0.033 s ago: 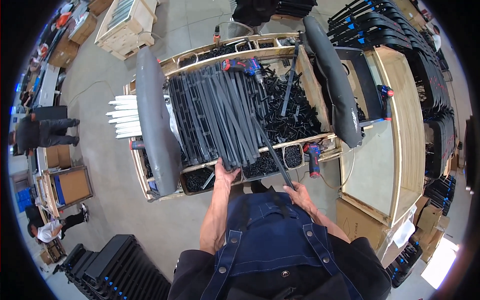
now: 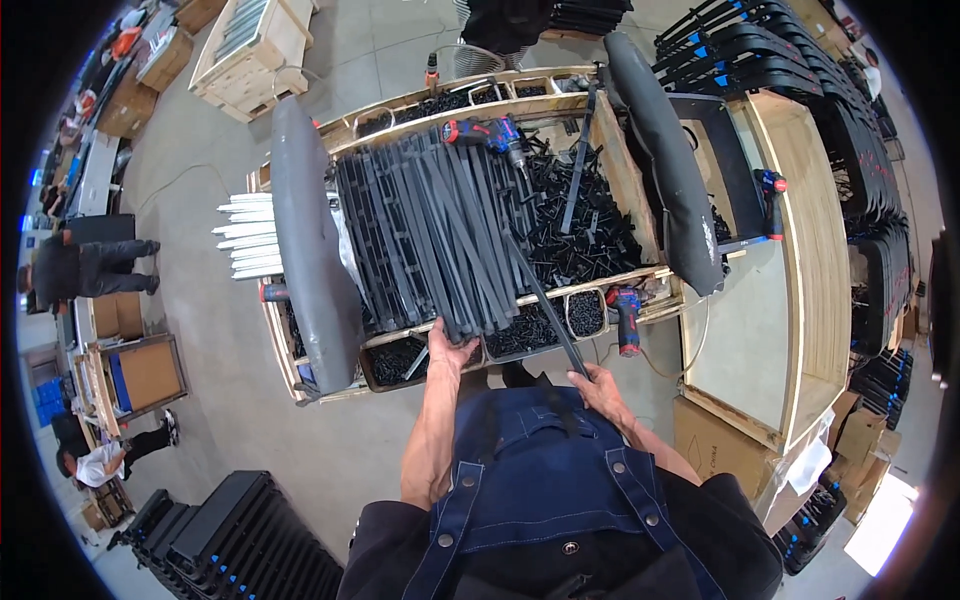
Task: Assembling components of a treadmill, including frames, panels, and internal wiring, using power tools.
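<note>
Black slats (image 2: pixel 430 240) stacked on wooden desk (image 2: pixel 640 205), left hand (image 2: pixel 452 352) gripping the stack's near end, right hand (image 2: pixel 598 384) clamped on one long black bar (image 2: pixel 545 295).

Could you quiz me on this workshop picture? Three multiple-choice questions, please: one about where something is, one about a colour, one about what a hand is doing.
1. Where does the red and blue power drill lie?
A. on the floor
B. at the far end of the stack of black slats
C. in the left hand

2. What colour is the apron?
A. blue
B. yellow
C. white

3. What is the right hand doing?
A. hanging free
B. pressing a drill
C. gripping one long black slat

Answers: 1 B, it rests atop the stack's far end. 2 A, denim blue. 3 C, its fingers close round the slat's near end.
</note>
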### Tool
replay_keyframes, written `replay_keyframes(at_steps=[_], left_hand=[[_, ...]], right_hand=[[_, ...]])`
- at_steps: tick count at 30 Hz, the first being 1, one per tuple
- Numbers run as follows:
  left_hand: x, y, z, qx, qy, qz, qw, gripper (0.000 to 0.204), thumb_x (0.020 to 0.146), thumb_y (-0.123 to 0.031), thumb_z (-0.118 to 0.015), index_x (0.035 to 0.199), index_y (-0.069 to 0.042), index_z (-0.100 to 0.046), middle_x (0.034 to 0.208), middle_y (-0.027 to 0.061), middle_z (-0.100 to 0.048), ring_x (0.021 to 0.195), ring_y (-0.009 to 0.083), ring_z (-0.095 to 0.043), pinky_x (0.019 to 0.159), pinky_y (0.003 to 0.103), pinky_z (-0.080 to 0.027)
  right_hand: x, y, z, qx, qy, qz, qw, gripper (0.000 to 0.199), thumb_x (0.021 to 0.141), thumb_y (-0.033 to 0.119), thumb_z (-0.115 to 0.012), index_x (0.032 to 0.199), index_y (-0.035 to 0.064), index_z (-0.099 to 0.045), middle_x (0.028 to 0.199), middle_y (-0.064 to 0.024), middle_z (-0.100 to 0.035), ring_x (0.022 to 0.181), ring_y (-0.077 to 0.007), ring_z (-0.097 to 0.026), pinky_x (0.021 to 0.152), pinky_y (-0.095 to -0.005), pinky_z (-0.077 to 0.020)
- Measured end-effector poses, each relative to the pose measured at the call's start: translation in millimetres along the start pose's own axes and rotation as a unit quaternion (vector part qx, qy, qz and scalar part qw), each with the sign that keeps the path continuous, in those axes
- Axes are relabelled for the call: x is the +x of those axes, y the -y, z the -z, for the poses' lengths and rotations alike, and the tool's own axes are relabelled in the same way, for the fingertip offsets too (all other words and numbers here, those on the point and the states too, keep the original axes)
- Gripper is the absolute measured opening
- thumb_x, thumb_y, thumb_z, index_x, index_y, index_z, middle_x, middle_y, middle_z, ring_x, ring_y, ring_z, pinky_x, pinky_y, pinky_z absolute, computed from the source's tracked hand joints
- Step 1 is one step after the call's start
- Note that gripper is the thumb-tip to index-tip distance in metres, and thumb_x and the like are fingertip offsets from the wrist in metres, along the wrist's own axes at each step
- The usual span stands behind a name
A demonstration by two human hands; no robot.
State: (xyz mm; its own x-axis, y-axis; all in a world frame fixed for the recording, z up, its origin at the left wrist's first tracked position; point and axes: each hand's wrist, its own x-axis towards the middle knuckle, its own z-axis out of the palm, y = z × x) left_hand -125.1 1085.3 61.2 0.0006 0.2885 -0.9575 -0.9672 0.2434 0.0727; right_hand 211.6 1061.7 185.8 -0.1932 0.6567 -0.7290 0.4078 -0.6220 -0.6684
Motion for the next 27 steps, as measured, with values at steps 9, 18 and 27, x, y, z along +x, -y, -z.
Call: replay_keyframes(at_steps=[9, 18, 27], left_hand=[[4.2, 2.3, 13.6, -0.052, -0.024, 0.014, 0.998, 0.076, 0.093, -0.04, -0.066, 0.149, 0.001, -0.034, 0.153, 0.0242, -0.035, 0.142, 0.0432, -0.034, 0.116, 0.062, -0.032], [-73.8, 18.0, 47.5, 0.287, 0.022, -0.279, 0.916, 0.059, 0.096, -0.027, -0.07, 0.143, 0.0, -0.047, 0.118, 0.0148, -0.066, 0.1, 0.0215, -0.066, 0.082, 0.036, -0.056], [-201.7, -136.8, 19.4, 0.494, -0.312, -0.69, 0.426, 0.059, 0.091, -0.025, -0.07, 0.139, 0.001, -0.05, 0.131, 0.0243, -0.055, 0.123, 0.0433, -0.052, 0.108, 0.05, -0.039]], right_hand=[[27.9, -46.9, 32.5, -0.226, -0.033, 0.061, 0.972, 0.038, 0.094, 0.036, -0.067, 0.114, 0.0041, -0.067, 0.074, -0.0133, -0.067, 0.059, -0.0209, -0.067, 0.058, -0.039, -0.0535], [57.8, -77.3, 33.5, -0.162, -0.026, -0.033, 0.986, 0.041, 0.088, 0.036, -0.072, 0.111, 0.003, -0.067, 0.069, -0.009, -0.067, 0.056, -0.0191, -0.065, 0.057, -0.0359, -0.0528], [95.6, -123.4, 28.9, -0.22, -0.021, -0.079, 0.972, 0.048, 0.08, 0.041, -0.078, 0.112, 0.0061, -0.074, 0.099, -0.0176, -0.075, 0.098, -0.0309, -0.072, 0.088, -0.0412, -0.0539]])
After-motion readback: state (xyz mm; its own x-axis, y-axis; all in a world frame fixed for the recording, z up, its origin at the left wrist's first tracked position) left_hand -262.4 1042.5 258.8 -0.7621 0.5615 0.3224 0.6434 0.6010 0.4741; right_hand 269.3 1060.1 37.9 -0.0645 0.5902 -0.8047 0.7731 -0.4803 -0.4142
